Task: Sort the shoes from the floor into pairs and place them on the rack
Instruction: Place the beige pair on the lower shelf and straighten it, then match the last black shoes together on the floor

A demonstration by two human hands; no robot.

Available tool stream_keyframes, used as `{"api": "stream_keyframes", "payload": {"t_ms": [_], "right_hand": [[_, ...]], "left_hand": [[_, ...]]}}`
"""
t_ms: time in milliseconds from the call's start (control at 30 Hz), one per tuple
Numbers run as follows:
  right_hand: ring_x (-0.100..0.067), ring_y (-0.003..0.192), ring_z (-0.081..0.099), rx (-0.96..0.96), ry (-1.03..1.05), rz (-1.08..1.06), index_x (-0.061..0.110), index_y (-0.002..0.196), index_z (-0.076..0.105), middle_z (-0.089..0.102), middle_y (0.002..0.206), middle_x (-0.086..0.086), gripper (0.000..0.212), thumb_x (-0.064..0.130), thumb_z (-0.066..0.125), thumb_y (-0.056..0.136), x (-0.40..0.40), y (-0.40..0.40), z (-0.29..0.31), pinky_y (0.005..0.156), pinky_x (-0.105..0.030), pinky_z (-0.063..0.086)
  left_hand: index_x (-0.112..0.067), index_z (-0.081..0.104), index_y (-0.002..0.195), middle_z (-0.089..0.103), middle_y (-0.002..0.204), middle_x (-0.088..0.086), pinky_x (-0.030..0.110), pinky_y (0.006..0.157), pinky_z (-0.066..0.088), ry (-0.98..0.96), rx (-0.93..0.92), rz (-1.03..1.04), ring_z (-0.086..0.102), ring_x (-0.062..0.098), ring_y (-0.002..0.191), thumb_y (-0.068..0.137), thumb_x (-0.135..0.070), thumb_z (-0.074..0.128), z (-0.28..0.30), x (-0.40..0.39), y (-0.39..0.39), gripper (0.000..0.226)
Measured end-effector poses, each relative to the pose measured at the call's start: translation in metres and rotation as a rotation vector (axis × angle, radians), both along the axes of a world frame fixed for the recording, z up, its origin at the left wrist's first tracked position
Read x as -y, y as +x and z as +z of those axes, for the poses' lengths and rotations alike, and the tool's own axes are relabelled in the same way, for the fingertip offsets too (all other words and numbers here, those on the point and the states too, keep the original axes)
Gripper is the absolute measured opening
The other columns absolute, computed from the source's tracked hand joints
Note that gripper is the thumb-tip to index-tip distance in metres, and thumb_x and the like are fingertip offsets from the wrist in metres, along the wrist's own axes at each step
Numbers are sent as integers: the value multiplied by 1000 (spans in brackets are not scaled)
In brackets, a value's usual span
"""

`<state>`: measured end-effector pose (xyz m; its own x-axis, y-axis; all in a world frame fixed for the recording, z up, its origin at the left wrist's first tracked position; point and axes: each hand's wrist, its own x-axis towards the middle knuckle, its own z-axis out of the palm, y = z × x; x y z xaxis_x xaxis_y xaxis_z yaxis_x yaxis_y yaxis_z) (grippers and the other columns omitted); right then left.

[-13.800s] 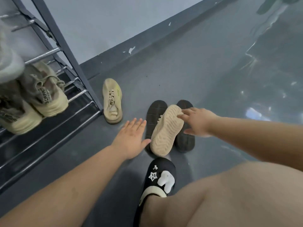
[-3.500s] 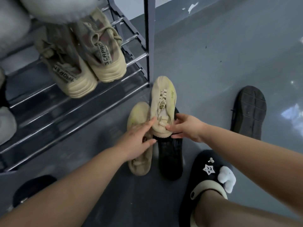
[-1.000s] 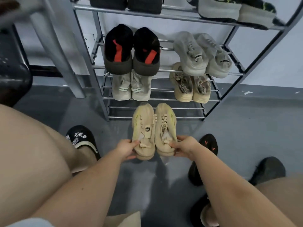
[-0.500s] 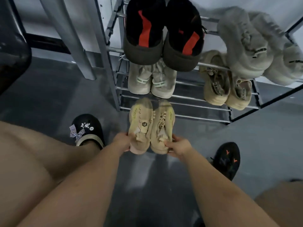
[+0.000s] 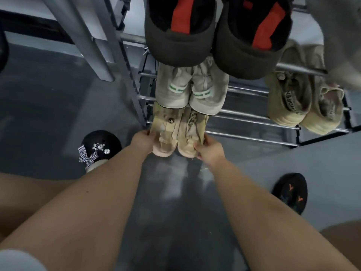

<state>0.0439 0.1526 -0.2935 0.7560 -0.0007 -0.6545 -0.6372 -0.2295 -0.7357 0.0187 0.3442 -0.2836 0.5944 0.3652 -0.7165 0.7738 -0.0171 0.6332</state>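
Observation:
Two beige sneakers lie side by side, toes pointing into the bottom tier of the metal shoe rack. My left hand grips the heel of the left beige sneaker. My right hand grips the heel of the right beige sneaker. Their toes are hidden under a pale pair with green stripes on the tier above. A black shoe with orange marks lies on the floor at the right.
A black pair with red straps hangs over the upper tier, a tan pair sits at the right of the rack. My black decorated slipper stands left of the rack. Grey rack posts rise at the upper left.
Both hands have pushed the beige pair forward, so its toes now sit under the green-striped pair on the bottom tier. The view has dropped closer to the rack.

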Motion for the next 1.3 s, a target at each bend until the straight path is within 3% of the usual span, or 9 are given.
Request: {"api": "stream_keyframes", "payload": {"t_ms": [233,300,433,533,633,733,833,1133,1300], "right_hand": [[-32,105,63,32,-91,86,19,117,58,64,100,-3,25,15,57,92,-16,27,1,94,-49,51],[-25,108,62,14,-96,95,21,130,52,62,106,1,40,22,61,91,-17,25,0,98,-44,49],[-16,121,51,62,-169,249,27,145,31,49,130,2,87,31,80,74,-11,13,-2,104,-33,42],[-29,137,31,69,-433,382,34,152,12,28,149,-8,109,41,81,68,-10,12,-6,113,-42,31],[-30,135,32,171,-567,431,27,151,20,42,142,-6,103,43,79,69,-13,15,-8,111,-38,32],[-27,124,45,202,-451,315,26,142,37,60,124,-2,83,37,79,71,-17,24,-7,102,-39,41],[-26,114,58,181,-363,253,27,140,39,67,116,-1,80,31,80,71,-23,31,-7,98,-40,47],[-22,115,59,156,-315,236,25,145,31,64,121,0,87,22,79,73,-30,30,-8,100,-38,47],[-27,131,45,145,-522,462,20,153,11,49,142,-5,93,28,72,82,-8,23,12,101,-34,39]], "left_hand": [[-25,43,138,60,115,-5,28,89,45,-238,76,75,55,17,107,92,-10,55,-1,5,9,50],[-25,37,142,57,117,-9,32,98,44,-257,102,83,54,16,115,85,-11,65,-9,9,3,65],[-30,9,151,45,141,-9,38,108,39,-39,132,-145,46,15,127,76,-15,76,-31,15,-20,102],[-30,9,151,46,143,-3,29,97,40,215,98,-284,47,22,128,81,-28,71,-32,15,-21,93],[-28,15,150,48,142,2,37,99,41,380,73,-341,46,27,129,84,-45,62,-30,11,-14,83],[-28,18,149,46,143,6,45,104,38,462,64,-337,38,29,132,87,-48,56,-30,11,-4,75],[-27,16,150,43,144,10,45,106,35,523,16,-342,34,32,132,90,-48,52,-32,9,8,73],[-27,9,151,42,144,11,45,107,35,552,-63,-410,30,29,135,91,-50,48,-31,10,10,75],[-20,-4,152,26,154,9,45,111,29,493,-87,-379,21,28,142,91,-44,52,-14,27,-1,86]]}}
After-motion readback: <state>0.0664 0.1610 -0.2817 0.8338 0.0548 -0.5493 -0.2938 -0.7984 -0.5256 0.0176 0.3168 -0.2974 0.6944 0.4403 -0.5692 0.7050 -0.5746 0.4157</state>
